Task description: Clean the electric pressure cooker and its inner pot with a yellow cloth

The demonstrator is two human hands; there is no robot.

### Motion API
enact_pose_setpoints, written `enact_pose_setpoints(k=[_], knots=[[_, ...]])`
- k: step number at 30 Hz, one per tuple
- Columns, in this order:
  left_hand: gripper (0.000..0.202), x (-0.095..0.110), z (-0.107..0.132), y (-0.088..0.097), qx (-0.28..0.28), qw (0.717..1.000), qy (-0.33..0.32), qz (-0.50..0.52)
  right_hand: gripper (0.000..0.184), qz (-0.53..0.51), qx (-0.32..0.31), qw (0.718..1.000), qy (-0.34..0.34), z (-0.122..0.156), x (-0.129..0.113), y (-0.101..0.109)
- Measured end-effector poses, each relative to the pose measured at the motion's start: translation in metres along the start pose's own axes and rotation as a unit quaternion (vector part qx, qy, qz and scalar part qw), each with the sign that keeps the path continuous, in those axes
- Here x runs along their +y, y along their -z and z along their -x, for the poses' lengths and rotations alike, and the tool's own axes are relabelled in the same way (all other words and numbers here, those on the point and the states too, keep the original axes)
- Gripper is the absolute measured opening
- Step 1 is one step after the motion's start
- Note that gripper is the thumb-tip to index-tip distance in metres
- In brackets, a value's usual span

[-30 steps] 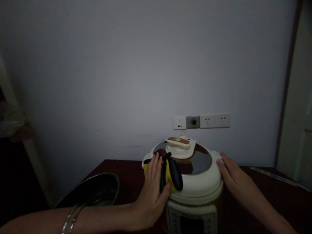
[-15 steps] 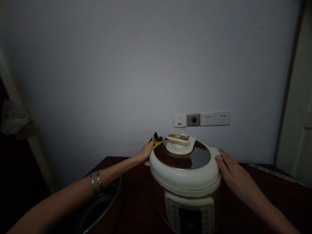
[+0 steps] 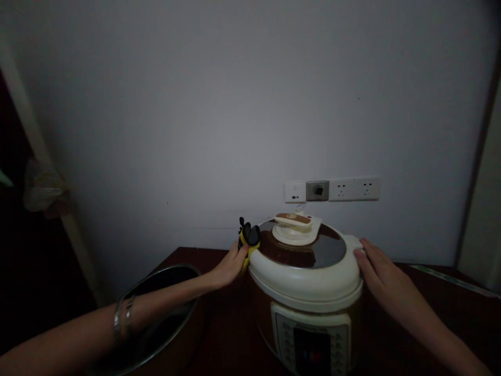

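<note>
A cream electric pressure cooker (image 3: 309, 292) with a brown lid top and a cream handle stands on a dark wooden table (image 3: 219, 334). My left hand (image 3: 229, 267) presses a yellow and black cloth (image 3: 249, 237) against the cooker's left rear side, fingers closed on it. My right hand (image 3: 378, 271) lies flat against the lid's right rim, fingers stretched out. Two silver bangles sit on my left wrist.
A large metal bowl (image 3: 164, 308) rests on the table to the left, under my left forearm. A row of wall sockets (image 3: 332, 190) sits just behind the cooker. A pale door frame (image 3: 479, 219) stands at the right.
My left hand carried the cloth from the lid's front left round to its left rear side. The right hand stayed on the rim. The view shifted slightly.
</note>
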State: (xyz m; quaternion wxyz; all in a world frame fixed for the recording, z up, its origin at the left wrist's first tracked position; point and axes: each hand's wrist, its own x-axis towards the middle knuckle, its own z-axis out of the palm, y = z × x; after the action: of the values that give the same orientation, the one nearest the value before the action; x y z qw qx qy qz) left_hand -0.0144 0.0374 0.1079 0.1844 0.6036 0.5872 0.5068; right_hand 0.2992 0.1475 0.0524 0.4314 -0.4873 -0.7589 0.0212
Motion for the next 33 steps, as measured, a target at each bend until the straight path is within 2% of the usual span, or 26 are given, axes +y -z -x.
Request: enact_pose_setpoints(k=[3,6,8,11,14,19,22,24,25,28,30,33], knots=[[0.048,-0.009,-0.029,0.002,-0.055,0.997,0.054,-0.007,0.061,0.001,0.01,1.0,0.004,-0.001,0.003,-0.002],[0.046,-0.018,-0.058,0.001,-0.044,0.992,0.11,-0.033,0.059,-0.003,0.01,1.0,0.011,-0.001,0.006,-0.004],[0.047,-0.023,-0.066,-0.002,-0.033,0.989,0.14,-0.047,0.06,-0.008,0.004,1.0,0.009,-0.002,0.008,-0.005],[0.048,-0.026,-0.06,-0.005,-0.009,0.987,0.152,-0.05,0.063,-0.013,-0.001,1.0,0.0,-0.002,0.009,-0.006],[0.045,-0.022,-0.041,-0.006,0.023,0.992,0.118,-0.034,0.064,-0.014,0.007,1.0,-0.002,-0.002,0.008,-0.006],[0.04,-0.009,-0.002,-0.003,0.009,0.997,0.063,-0.045,0.06,-0.008,0.014,1.0,-0.002,-0.001,0.007,-0.005],[0.039,-0.008,0.007,-0.001,0.005,0.999,0.033,-0.043,0.062,-0.006,0.001,1.0,0.004,-0.002,0.009,-0.006],[0.036,-0.012,0.001,0.0,0.014,0.999,0.029,-0.036,0.061,-0.004,-0.001,1.0,0.013,-0.001,0.01,-0.007],[0.033,-0.014,-0.005,0.0,0.021,0.998,0.049,-0.03,0.06,-0.003,0.001,1.0,0.016,-0.001,0.011,-0.007],[0.022,-0.024,-0.032,0.0,0.031,0.984,0.173,-0.017,0.061,0.006,0.008,1.0,0.005,-0.001,0.01,-0.007],[0.019,-0.029,-0.047,0.0,0.029,0.973,0.228,-0.011,0.062,0.009,0.007,1.0,-0.003,-0.001,0.009,-0.006],[0.02,-0.031,-0.052,-0.003,0.034,0.973,0.229,0.001,0.063,0.01,0.007,1.0,-0.003,-0.001,0.006,-0.003]])
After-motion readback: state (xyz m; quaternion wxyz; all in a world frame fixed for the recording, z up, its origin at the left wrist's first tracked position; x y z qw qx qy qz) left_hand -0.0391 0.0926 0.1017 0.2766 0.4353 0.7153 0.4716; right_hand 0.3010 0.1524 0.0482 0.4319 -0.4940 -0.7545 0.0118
